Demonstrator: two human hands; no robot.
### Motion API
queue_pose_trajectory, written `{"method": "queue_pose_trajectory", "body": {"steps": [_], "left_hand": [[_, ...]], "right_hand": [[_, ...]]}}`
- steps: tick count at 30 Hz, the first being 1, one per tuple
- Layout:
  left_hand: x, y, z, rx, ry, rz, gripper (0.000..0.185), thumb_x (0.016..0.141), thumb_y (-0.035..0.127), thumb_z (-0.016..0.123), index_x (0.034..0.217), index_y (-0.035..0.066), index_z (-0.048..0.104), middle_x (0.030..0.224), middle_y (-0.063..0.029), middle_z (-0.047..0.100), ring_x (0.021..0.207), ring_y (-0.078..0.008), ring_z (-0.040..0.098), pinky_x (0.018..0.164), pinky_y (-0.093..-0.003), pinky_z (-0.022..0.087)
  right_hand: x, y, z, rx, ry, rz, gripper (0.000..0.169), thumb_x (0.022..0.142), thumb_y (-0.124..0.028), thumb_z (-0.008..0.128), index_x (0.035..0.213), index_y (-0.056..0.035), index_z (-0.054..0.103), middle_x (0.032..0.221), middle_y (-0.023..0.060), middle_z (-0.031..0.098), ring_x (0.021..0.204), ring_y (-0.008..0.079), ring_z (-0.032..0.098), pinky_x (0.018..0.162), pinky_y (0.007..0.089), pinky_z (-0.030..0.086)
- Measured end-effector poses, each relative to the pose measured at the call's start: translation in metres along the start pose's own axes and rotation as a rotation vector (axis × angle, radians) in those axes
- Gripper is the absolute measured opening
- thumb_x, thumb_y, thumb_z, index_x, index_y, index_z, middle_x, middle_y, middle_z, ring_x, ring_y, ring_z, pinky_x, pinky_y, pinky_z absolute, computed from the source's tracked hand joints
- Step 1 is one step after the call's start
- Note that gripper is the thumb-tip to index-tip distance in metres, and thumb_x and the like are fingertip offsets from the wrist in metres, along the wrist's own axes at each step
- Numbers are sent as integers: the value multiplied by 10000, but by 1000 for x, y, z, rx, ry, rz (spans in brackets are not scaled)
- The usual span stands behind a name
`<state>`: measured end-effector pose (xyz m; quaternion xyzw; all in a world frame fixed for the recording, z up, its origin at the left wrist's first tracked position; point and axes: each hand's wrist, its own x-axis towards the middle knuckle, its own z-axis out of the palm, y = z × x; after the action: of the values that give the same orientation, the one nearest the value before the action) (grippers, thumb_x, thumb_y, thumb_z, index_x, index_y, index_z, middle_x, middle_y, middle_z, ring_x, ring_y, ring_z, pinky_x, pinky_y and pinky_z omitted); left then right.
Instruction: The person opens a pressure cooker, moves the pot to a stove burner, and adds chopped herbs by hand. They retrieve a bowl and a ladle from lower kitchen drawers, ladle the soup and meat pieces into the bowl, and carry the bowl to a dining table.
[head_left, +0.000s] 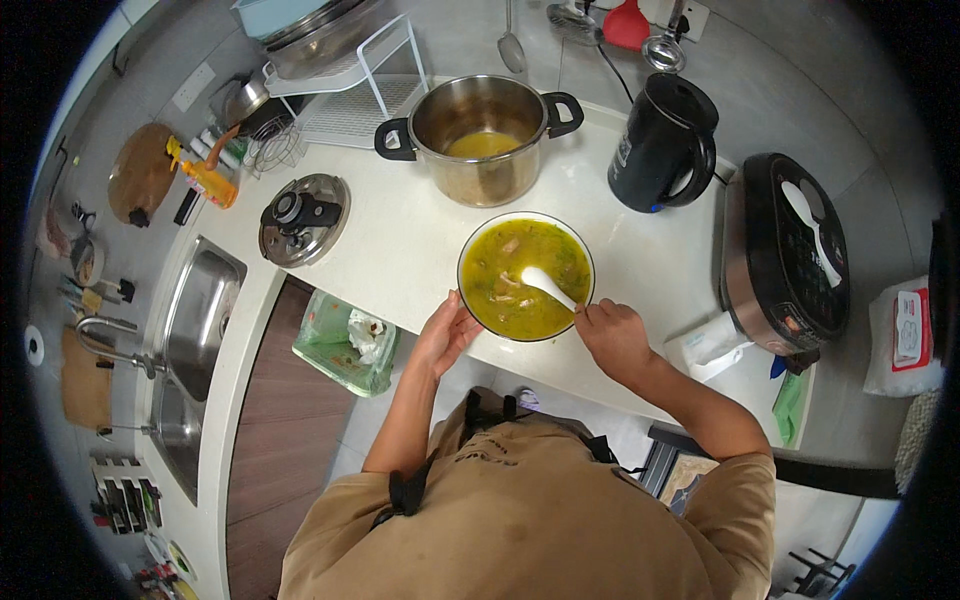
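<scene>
A round bowl of yellow soup (487, 300) with a dark rim stands near the counter's front edge, with pieces of meat and green herbs in it. My left hand (444, 337) holds its left side, thumb up by the rim and fingers against the outer wall. Between the fingers of my right hand (613, 337) is the handle of a white soup spoon (546, 286). The spoon's bowl dips into the soup. Just behind stands a steel pressure cooker pot (487, 176) with black side handles and some yellow broth at the bottom.
The cooker's lid (306, 217) lies on the counter (390, 232) at left. A black electric kettle (660, 142) and a rice cooker (784, 255) with a white rice paddle (814, 232) stand right. A tissue pack (705, 349) lies beside it. Below left is a green-lined bin (330, 352); beyond, a sink (202, 315).
</scene>
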<state>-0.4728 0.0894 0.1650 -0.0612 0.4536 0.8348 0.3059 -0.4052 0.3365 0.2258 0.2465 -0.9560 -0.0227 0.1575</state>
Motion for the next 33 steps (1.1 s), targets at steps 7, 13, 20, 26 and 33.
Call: {"method": "queue_pose_trajectory", "body": {"steps": [7,13,20,26,33], "left_hand": [[26,12,-8,-20,-55,-27,394,876,358,337,1106,49,419,1053,-46,479,946,-119,460,846,-268,386],[47,12,-17,-77,-103,-69,410,882,332,334,1159,35,378,1110,-57,460,991,-129,447,872,-274,366],[62,18,-19,-97,-213,-130,446,873,349,346,1184,29,353,1170,-68,428,1065,-163,412,914,-297,334],[74,24,-20,-124,-242,-212,488,863,396,336,1194,38,348,1198,-76,409,1093,-182,395,924,-323,324],[85,35,-12,-67,-289,-275,511,853,431,330,1196,54,355,1209,-83,402,1102,-197,391,921,-348,327]], "right_hand": [[-10,-23,13,76,-3,170,207,597,-102,571,792,-32,559,673,43,519,592,174,508,467,288,427],[-18,-23,-20,776,138,715,325,678,-191,651,954,-45,562,850,73,573,702,174,549,523,268,450],[-68,-35,48,1426,486,1418,342,851,-295,440,1047,-23,512,849,43,577,663,89,500,531,198,399],[-57,-67,84,1533,473,1205,367,862,-199,417,1187,-33,380,1043,93,510,856,161,526,677,267,453],[-11,-66,99,1874,883,1153,461,885,-341,318,1233,-39,311,1152,113,444,1054,201,418,887,331,329]]}}
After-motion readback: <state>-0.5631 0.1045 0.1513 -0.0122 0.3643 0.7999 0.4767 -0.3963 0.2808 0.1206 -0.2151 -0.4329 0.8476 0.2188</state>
